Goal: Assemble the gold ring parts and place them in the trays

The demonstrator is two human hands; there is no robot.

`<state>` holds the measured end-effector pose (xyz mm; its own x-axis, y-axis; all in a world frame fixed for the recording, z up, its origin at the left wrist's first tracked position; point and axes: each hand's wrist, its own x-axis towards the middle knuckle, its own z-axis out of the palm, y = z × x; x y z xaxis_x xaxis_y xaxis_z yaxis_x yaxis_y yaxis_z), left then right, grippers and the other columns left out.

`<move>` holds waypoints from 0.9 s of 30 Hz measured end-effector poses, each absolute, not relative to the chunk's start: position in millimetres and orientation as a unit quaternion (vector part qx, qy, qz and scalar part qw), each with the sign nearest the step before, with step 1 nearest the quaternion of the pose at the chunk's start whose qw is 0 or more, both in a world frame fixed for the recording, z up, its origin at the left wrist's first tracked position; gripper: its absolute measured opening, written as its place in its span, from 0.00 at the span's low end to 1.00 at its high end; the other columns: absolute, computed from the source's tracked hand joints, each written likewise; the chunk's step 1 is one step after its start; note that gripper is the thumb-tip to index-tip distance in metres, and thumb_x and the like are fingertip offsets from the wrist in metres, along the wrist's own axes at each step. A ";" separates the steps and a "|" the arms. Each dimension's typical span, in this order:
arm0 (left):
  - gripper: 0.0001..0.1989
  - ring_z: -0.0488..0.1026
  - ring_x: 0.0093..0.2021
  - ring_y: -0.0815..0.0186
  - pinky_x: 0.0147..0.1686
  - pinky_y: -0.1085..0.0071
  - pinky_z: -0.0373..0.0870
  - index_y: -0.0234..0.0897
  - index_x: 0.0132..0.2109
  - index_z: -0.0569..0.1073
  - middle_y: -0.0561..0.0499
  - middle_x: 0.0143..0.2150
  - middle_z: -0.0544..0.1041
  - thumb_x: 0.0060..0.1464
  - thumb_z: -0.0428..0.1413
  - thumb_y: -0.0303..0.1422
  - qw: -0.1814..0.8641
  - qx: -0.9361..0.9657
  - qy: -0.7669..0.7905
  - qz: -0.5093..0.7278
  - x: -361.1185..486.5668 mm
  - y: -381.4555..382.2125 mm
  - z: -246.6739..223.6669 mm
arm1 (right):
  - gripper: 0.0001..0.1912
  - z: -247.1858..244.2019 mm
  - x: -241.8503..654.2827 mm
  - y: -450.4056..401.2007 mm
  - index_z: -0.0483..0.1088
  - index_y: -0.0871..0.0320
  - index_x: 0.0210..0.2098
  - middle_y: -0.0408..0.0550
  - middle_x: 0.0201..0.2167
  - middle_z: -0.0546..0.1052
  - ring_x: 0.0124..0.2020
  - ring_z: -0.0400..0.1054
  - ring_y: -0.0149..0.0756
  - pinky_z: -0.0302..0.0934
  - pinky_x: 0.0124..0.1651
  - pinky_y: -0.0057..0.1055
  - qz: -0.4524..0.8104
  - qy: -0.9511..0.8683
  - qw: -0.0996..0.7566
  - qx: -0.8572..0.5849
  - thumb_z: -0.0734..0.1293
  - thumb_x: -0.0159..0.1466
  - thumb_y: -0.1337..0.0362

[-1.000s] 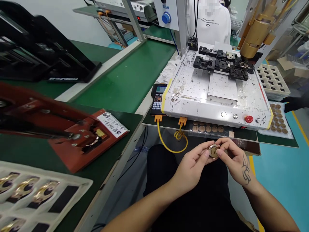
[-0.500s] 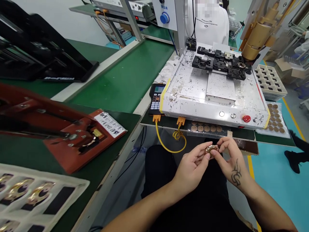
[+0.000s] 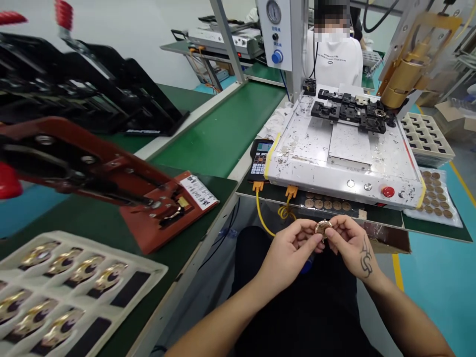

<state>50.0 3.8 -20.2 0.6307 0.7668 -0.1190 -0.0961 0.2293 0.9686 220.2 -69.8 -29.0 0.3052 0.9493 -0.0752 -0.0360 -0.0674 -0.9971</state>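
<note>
A small round gold watch case is held in front of my lap. My left hand pinches its left side between thumb and fingers. On the opposite side my right hand, with a tattoo near the wrist, grips the rim by thumb and fingertips. My fingers hide part of the case. Similar gold pieces lie in the slots of a pale tray at the lower left.
A red lever press and black presses stand on the left bench. Ahead is a white machine bearing black fixtures, with a keypad controller beside it. A person in white sits beyond.
The view has turned left and up, showing more of the tray and the presses. Both hands still hold the watch case, whose round face now tilts more toward me.
</note>
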 end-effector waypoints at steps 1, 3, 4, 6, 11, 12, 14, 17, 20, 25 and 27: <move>0.10 0.83 0.38 0.64 0.43 0.68 0.82 0.36 0.49 0.79 0.48 0.39 0.83 0.67 0.63 0.37 0.710 0.555 0.312 0.301 48.5 2.7 -18.6 | 0.16 -28.9 218.0 -69.1 0.75 0.55 0.43 0.43 0.31 0.76 0.26 0.67 0.30 0.64 0.28 0.27 0.445 -0.392 0.559 -0.579 0.74 0.69 0.49; 0.09 0.82 0.37 0.64 0.41 0.69 0.81 0.36 0.49 0.80 0.49 0.38 0.83 0.68 0.62 0.37 0.690 0.575 0.315 0.306 45.3 1.4 -15.4 | 0.15 -27.4 215.1 -68.3 0.77 0.55 0.44 0.43 0.31 0.76 0.27 0.67 0.30 0.65 0.29 0.27 0.441 -0.404 0.558 -0.575 0.75 0.70 0.50; 0.10 0.82 0.38 0.64 0.41 0.68 0.80 0.36 0.49 0.80 0.49 0.38 0.83 0.68 0.62 0.37 0.684 0.581 0.317 0.307 43.8 1.0 -14.0 | 0.15 -26.2 214.2 -68.0 0.77 0.55 0.45 0.44 0.32 0.77 0.27 0.67 0.30 0.66 0.29 0.27 0.439 -0.411 0.557 -0.574 0.74 0.70 0.50; 0.10 0.81 0.38 0.63 0.41 0.68 0.80 0.37 0.49 0.80 0.48 0.39 0.83 0.67 0.63 0.37 0.675 0.586 0.322 0.312 41.5 0.7 -12.3 | 0.14 -24.4 212.7 -67.3 0.77 0.55 0.44 0.45 0.32 0.78 0.27 0.67 0.30 0.66 0.30 0.27 0.440 -0.420 0.551 -0.571 0.74 0.70 0.50; 0.09 0.79 0.34 0.65 0.37 0.69 0.77 0.36 0.45 0.79 0.50 0.35 0.80 0.66 0.62 0.37 0.660 0.590 0.338 0.321 37.5 0.5 -11.2 | 0.15 -24.7 208.8 -64.7 0.76 0.55 0.42 0.44 0.30 0.77 0.25 0.67 0.29 0.66 0.28 0.27 0.448 -0.429 0.540 -0.569 0.74 0.70 0.49; 0.09 0.79 0.33 0.65 0.36 0.69 0.77 0.36 0.45 0.78 0.50 0.34 0.80 0.66 0.62 0.37 0.659 0.589 0.341 0.320 36.4 0.7 -10.6 | 0.15 -24.9 208.7 -64.1 0.76 0.55 0.41 0.43 0.30 0.77 0.25 0.67 0.29 0.66 0.28 0.27 0.449 -0.435 0.536 -0.567 0.74 0.70 0.50; 0.09 0.78 0.33 0.66 0.35 0.70 0.76 0.35 0.44 0.78 0.51 0.34 0.79 0.66 0.62 0.38 0.660 0.588 0.344 0.316 33.6 1.7 -8.8 | 0.14 -24.6 210.8 -62.4 0.75 0.55 0.41 0.43 0.29 0.77 0.25 0.68 0.30 0.67 0.29 0.27 0.448 -0.459 0.519 -0.565 0.73 0.71 0.50; 0.08 0.77 0.32 0.66 0.36 0.70 0.75 0.35 0.44 0.78 0.51 0.34 0.79 0.65 0.62 0.37 0.652 0.593 0.352 0.317 28.6 4.7 -5.4 | 0.17 -20.8 220.0 -57.2 0.74 0.53 0.56 0.45 0.35 0.79 0.29 0.73 0.33 0.72 0.33 0.30 0.417 -0.554 0.476 -0.542 0.73 0.72 0.54; 0.08 0.76 0.32 0.67 0.36 0.70 0.74 0.35 0.44 0.77 0.51 0.34 0.78 0.65 0.61 0.36 0.632 0.601 0.368 0.323 22.9 7.8 -0.7 | 0.24 -11.1 230.8 -45.4 0.68 0.48 0.68 0.51 0.49 0.80 0.41 0.78 0.38 0.76 0.43 0.35 0.318 -0.718 0.399 -0.473 0.71 0.74 0.60; 0.07 0.75 0.30 0.67 0.34 0.70 0.74 0.36 0.44 0.76 0.51 0.34 0.79 0.66 0.60 0.36 0.600 0.622 0.381 0.328 0.2 11.5 21.8 | 0.26 11.2 225.4 -10.5 0.65 0.48 0.70 0.54 0.55 0.79 0.51 0.78 0.43 0.75 0.52 0.38 0.192 -0.847 0.329 -0.371 0.69 0.75 0.65; 0.08 0.77 0.33 0.66 0.35 0.69 0.75 0.37 0.46 0.77 0.48 0.39 0.81 0.65 0.61 0.36 0.523 0.671 0.389 0.352 -18.8 18.2 42.8 | 0.24 17.5 214.0 5.5 0.67 0.50 0.68 0.53 0.50 0.81 0.44 0.79 0.41 0.75 0.47 0.36 0.167 -0.856 0.344 -0.349 0.69 0.74 0.65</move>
